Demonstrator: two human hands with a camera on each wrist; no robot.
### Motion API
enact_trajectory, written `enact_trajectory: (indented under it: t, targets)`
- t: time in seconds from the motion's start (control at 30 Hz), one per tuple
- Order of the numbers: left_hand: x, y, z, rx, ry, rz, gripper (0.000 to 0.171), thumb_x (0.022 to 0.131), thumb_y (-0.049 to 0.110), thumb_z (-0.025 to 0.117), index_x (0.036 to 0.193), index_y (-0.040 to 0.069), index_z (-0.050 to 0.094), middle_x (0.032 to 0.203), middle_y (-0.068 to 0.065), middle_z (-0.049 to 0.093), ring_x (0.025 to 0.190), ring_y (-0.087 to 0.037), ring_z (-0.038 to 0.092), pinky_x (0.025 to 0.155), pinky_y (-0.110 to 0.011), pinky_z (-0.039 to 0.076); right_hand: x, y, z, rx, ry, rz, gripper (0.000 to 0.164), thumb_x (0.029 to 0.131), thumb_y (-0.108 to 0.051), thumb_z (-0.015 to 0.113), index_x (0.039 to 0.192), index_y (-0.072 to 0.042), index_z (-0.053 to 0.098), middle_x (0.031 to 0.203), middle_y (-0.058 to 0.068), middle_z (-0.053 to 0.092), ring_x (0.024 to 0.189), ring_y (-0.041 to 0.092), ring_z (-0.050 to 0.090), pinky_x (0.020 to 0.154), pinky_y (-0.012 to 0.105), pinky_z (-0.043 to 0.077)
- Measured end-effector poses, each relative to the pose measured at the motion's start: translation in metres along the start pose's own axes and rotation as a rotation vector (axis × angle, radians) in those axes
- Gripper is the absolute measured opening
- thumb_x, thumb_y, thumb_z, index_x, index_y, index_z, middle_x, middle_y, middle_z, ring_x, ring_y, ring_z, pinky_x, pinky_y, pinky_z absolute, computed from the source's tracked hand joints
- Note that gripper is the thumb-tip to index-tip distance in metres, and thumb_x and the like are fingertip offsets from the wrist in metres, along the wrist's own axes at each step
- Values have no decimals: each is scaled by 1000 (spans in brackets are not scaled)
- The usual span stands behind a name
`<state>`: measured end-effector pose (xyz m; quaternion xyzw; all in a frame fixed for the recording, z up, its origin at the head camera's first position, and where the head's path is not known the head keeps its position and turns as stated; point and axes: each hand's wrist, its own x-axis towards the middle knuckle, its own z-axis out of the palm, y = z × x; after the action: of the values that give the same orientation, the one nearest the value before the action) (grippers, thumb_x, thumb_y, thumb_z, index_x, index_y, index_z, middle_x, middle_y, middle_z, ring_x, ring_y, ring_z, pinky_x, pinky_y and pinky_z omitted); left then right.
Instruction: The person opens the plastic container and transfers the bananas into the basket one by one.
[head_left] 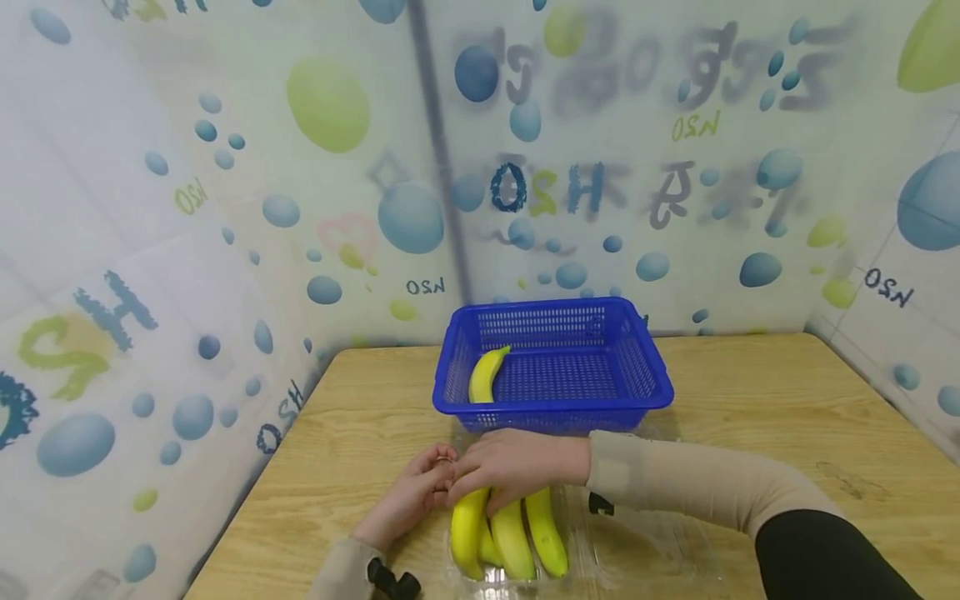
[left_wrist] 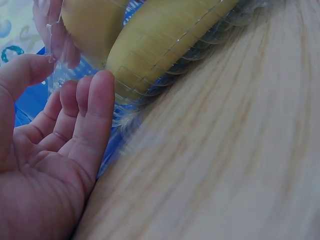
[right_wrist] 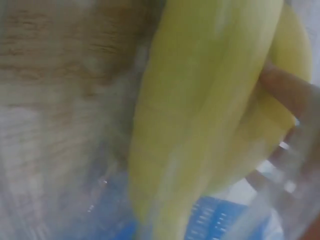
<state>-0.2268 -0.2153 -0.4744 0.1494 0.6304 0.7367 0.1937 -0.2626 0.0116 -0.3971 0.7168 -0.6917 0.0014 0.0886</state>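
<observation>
Several yellow bananas (head_left: 512,537) lie side by side in a clear plastic container (head_left: 491,575) at the front of the table. My left hand (head_left: 412,496) is at the container's far left corner; in the left wrist view its thumb (left_wrist: 35,70) is at the clear rim and its curled fingers are against the outer wall. From above, my right hand (head_left: 510,467) reaches over the stem ends and grips the leftmost banana (head_left: 467,533). The right wrist view shows the thumb (right_wrist: 287,90) between two bananas, with the other fingers partly hidden behind.
Behind the container stands a blue perforated basket (head_left: 555,408) with one banana (head_left: 487,375) at its left side. The container's clear lid (head_left: 645,542) lies to the right on the wooden table (head_left: 750,400). A patterned wall (head_left: 360,167) closes off the back and sides.
</observation>
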Motion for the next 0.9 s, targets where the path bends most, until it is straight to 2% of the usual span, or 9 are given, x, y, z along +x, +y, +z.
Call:
enact_trajectory:
  t: [0.2, 0.47, 0.7, 0.9]
  targets:
    - [1, 2, 1, 6, -2, -5, 12, 99, 9, 48, 111, 10, 43, 91, 1, 55, 83, -10, 57, 71, -23, 50, 0, 1, 3, -39, 71, -41, 45, 85, -33, 73, 128, -25, 61, 126, -6, 61, 110, 9, 56, 91, 19, 43]
    - [1, 3, 1, 2, -3, -13, 15, 98, 9, 49, 111, 10, 43, 89, 2, 54, 81, -9, 55, 72, -24, 50, 0, 1, 6, -106, 105, -67, 43, 86, -36, 72, 126, -27, 61, 125, -5, 60, 112, 10, 55, 83, 21, 43]
    - [-1, 1, 0, 4, 1, -15, 14, 98, 9, 49, 111, 11, 45, 89, 2, 56, 78, -8, 53, 73, -25, 50, 0, -1, 10, -116, 118, -70, 40, 87, -35, 71, 125, -27, 62, 126, -3, 58, 114, 12, 53, 86, 23, 42]
    - [-2, 3, 1, 0, -11, -14, 10, 102, 15, 47, 111, 12, 44, 90, 3, 55, 76, -6, 52, 73, -25, 50, 1, -3, 11, -171, 148, -82, 38, 87, -35, 70, 124, -27, 62, 128, -1, 58, 115, 13, 53, 86, 23, 42]
